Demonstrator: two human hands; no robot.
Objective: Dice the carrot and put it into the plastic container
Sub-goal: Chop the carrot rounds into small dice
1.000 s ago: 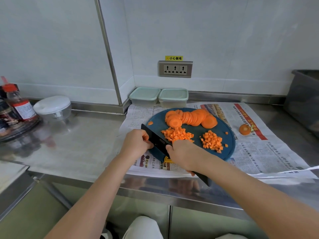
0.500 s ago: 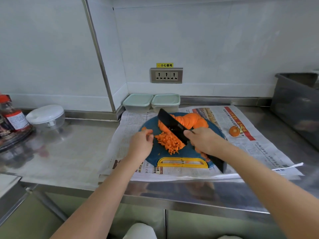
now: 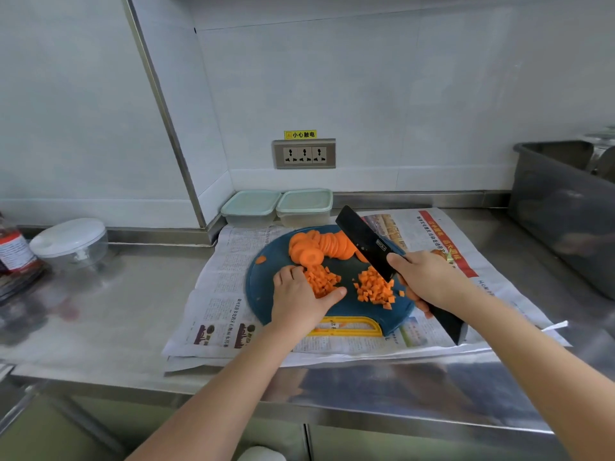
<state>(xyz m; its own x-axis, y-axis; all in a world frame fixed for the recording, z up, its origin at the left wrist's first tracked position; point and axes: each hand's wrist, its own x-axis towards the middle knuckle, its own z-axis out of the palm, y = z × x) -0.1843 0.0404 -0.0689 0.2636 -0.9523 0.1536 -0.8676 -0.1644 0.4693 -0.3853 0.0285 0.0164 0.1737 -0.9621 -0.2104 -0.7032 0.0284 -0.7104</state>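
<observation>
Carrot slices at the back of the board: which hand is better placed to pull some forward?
Left, probably. The left hand lies just before the carrot slices, at a diced pile; the right hand grips the knife.

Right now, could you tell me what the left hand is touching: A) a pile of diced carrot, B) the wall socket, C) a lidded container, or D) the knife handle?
A: the left hand rests against the diced carrot pile on the cutting board; the right hand grips the knife.

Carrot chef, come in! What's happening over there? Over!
Right hand grips knife, blade tilted up. Left hand rests on diced carrot. Carrot slices uncut; plastic containers lidded.
</observation>
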